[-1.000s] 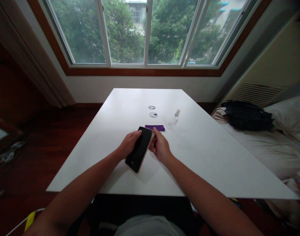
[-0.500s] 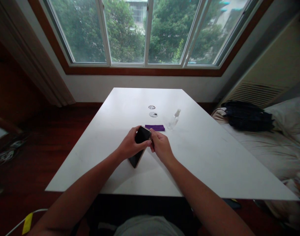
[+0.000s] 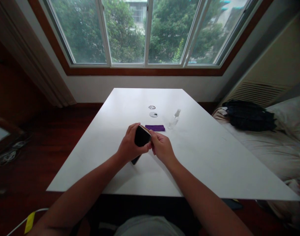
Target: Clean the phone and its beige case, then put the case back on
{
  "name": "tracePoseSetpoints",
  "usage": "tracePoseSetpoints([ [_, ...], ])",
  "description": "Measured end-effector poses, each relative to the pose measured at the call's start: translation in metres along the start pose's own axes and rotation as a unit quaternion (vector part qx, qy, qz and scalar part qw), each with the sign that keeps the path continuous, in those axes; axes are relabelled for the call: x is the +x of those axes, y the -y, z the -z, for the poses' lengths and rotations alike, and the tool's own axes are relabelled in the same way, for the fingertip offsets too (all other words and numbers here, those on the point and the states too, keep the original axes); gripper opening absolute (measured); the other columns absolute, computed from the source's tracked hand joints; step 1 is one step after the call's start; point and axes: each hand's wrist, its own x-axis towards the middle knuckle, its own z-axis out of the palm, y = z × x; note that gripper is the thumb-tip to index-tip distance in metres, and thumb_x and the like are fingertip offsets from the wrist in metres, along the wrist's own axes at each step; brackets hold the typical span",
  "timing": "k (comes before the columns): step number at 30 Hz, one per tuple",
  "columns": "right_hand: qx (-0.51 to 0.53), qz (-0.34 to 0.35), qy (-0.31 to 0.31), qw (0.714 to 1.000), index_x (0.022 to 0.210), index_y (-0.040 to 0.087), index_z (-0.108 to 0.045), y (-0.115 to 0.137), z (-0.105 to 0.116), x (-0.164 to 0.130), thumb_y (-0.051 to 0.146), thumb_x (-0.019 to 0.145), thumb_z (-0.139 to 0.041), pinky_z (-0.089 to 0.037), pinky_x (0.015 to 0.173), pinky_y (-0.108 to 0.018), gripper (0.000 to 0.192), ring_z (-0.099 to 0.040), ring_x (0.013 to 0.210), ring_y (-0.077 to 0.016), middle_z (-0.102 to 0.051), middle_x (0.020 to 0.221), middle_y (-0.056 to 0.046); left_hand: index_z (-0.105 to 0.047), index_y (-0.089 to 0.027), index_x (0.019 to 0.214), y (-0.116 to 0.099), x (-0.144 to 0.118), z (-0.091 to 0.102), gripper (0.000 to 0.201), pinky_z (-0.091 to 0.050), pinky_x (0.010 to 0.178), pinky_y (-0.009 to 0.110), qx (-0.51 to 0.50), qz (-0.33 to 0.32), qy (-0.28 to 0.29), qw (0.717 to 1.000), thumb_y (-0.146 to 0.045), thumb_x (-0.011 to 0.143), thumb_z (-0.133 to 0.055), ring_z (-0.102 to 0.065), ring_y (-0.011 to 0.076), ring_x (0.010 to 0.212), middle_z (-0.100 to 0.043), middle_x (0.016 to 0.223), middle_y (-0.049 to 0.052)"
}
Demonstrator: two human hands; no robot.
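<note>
A smartphone (image 3: 141, 136) with a black screen stands tilted above the table, its lower end showing below my left hand (image 3: 130, 144). That hand is wrapped around the phone, thumb across the front and fingers behind its left side. My right hand (image 3: 162, 146) pinches the phone's upper right corner between thumb and fingers. Along the top edge runs a pale, tan-coloured rim; whether it is a separate case I cannot tell. Just beyond the hands lies a folded purple cloth (image 3: 155, 127).
A clear spray bottle (image 3: 174, 120) stands right of the cloth on the white table (image 3: 204, 157). Farther back lie two small round discs, a nearer disc (image 3: 153, 114) and a farther disc (image 3: 152, 107). A dark bag (image 3: 249, 115) rests on the bed at the right.
The phone has tipped, its top rim showing more and its lower end less. My left hand has turned with it; my right hand keeps its pinch at the corner.
</note>
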Motion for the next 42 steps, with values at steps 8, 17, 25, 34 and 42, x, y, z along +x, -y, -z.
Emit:
tracePoseSetpoints([
  [8, -0.092, -0.019, -0.094, 0.991, 0.069, 0.016, -0.056, -0.042, 0.018, 0.032, 0.069, 0.098, -0.036, -0.030, 0.051, -0.023, 0.064, -0.046, 0.050, -0.0118, -0.052, 0.055, -0.001, -0.042, -0.017, 0.136, -0.003, 0.003, 0.012, 0.066, -0.051, 0.105, 0.042, -0.198, 0.146, -0.043, 0.968, -0.035, 0.080, -0.072, -0.061, 0.0277, 0.120, -0.055, 0.129, 0.015],
  [17, -0.258, -0.012, 0.065, 0.964, 0.071, 0.015, -0.059, -0.055, 0.011, 0.052, 0.059, 0.104, -0.029, -0.028, 0.060, -0.025, 0.063, -0.048, 0.061, -0.0141, -0.058, 0.067, -0.005, -0.048, -0.013, 0.117, 0.016, 0.021, 0.022, 0.053, -0.060, 0.087, 0.049, -0.447, 0.392, -0.097, 0.799, -0.053, 0.087, -0.064, -0.069, 0.0292, 0.104, -0.060, 0.115, 0.015],
  [25, -0.133, -0.056, 0.098, 0.985, 0.108, 0.016, -0.061, -0.018, -0.006, 0.023, 0.076, 0.098, -0.023, -0.037, 0.055, -0.024, 0.071, -0.057, 0.065, -0.0147, -0.063, 0.086, -0.007, -0.052, -0.008, 0.112, 0.024, 0.011, -0.004, 0.058, -0.060, 0.075, 0.036, -0.388, 0.492, -0.052, 0.778, -0.053, 0.082, -0.074, -0.071, 0.0249, 0.093, -0.064, 0.112, 0.019],
  [34, -0.118, -0.021, 0.101, 0.988, 0.121, 0.020, -0.057, -0.006, -0.004, -0.056, 0.039, 0.097, -0.052, -0.050, 0.063, -0.027, 0.031, -0.062, 0.073, -0.0153, -0.065, 0.100, -0.005, -0.047, -0.014, 0.128, 0.023, 0.003, -0.004, 0.072, -0.056, 0.081, 0.037, -0.349, 0.459, 0.039, 0.816, -0.068, 0.083, -0.064, -0.067, 0.0247, 0.098, -0.064, 0.114, 0.015],
  [42, 0.033, -0.118, -0.013, 0.992, 0.123, 0.014, -0.052, -0.039, 0.053, -0.066, 0.053, 0.086, -0.065, -0.055, 0.052, -0.028, 0.056, -0.063, 0.069, -0.0169, -0.064, 0.099, -0.009, -0.056, -0.022, 0.142, 0.013, -0.019, 0.003, 0.067, -0.031, 0.111, 0.062, 0.116, 0.197, 0.284, 0.931, -0.062, 0.088, -0.059, -0.029, 0.0411, 0.145, -0.031, 0.160, 0.016],
])
